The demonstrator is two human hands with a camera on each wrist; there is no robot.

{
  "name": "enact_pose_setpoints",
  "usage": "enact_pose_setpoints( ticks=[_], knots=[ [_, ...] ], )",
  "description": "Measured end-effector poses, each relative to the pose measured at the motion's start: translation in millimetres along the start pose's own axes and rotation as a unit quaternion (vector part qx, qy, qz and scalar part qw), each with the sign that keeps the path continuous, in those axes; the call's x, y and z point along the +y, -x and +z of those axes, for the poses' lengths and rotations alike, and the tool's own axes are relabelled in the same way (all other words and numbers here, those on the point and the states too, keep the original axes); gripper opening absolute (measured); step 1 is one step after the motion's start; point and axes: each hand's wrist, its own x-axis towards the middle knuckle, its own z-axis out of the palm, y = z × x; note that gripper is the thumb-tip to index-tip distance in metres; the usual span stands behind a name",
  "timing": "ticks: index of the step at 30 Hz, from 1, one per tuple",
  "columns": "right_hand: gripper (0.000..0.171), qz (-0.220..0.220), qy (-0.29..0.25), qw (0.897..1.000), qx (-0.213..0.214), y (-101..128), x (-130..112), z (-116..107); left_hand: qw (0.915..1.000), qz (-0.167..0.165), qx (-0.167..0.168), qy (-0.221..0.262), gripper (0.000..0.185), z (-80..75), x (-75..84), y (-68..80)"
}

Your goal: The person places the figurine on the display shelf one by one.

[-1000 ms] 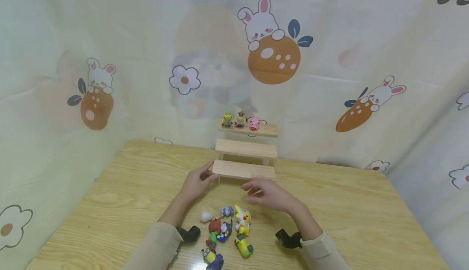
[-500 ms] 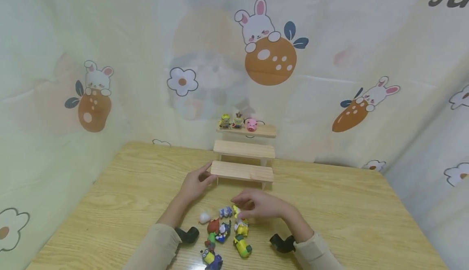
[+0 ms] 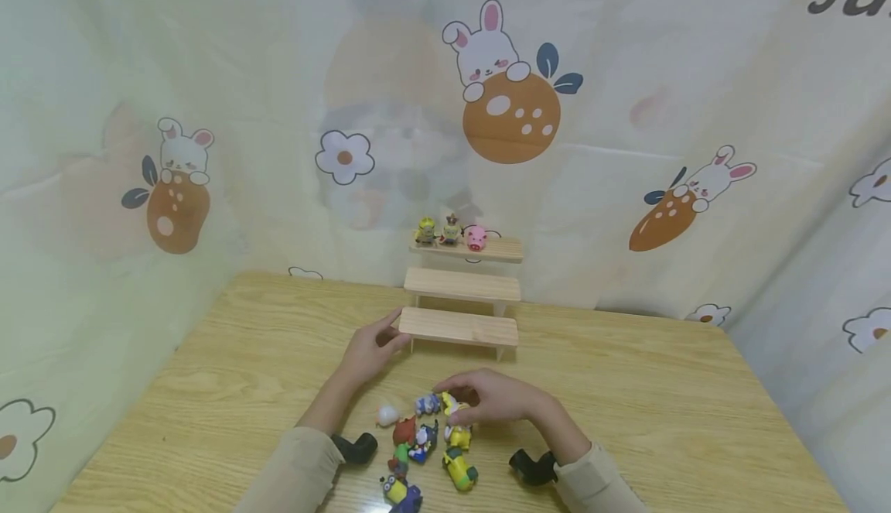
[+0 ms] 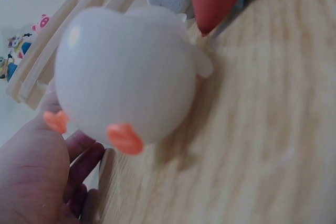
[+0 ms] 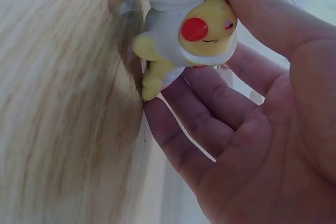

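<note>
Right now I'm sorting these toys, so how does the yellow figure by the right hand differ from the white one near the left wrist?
The yellow figure has red cheeks; the white figure is plain with orange feet. The right hand holds the yellow figure; the white one lies untouched on the table. Both are small toys.

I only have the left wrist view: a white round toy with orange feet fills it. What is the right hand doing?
Observer: The right hand pinches a yellow figure with red cheeks, thumb on one side and fingers under it.
Operator: Is that figure off the table?
Observer: I cannot tell; in the head view the hand hides most of it, at the far edge of the toy pile.
Operator: And the left hand?
Observer: The left hand touches the left end of the lowest step of the wooden stand.
Operator: Anything on the stand?
Observer: Three figures on the top step only.
</note>
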Motion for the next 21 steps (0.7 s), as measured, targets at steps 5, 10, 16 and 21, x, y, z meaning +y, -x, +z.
enact_pose_setpoints(
  ticks=[5, 10, 16, 21],
  knots=[
    [0.046, 0.006, -0.006, 1.0, 0.005, 0.0, 1.6, -0.8, 1.0, 0.0, 0.002, -0.001, 0.064, 0.5, 0.0, 0.1],
    [0.045, 0.014, 0.009, 0.999, 0.029, 0.9, 3.9, -3.5, 1.0, 0.002, 0.004, -0.005, 0.064, 1.1, -1.4, 0.1],
    [0.046, 0.034, 0.019, 0.996, 0.084, 1.6, 5.7, -7.1, 0.9999, 0.008, 0.007, -0.008, 0.065, 1.4, -2.7, -0.4],
    [0.046, 0.028, 0.042, 0.992, 0.118, 2.1, 4.2, -9.8, 1.0, 0.003, 0.005, -0.008, 0.065, 1.0, -2.3, -1.1]
  ],
)
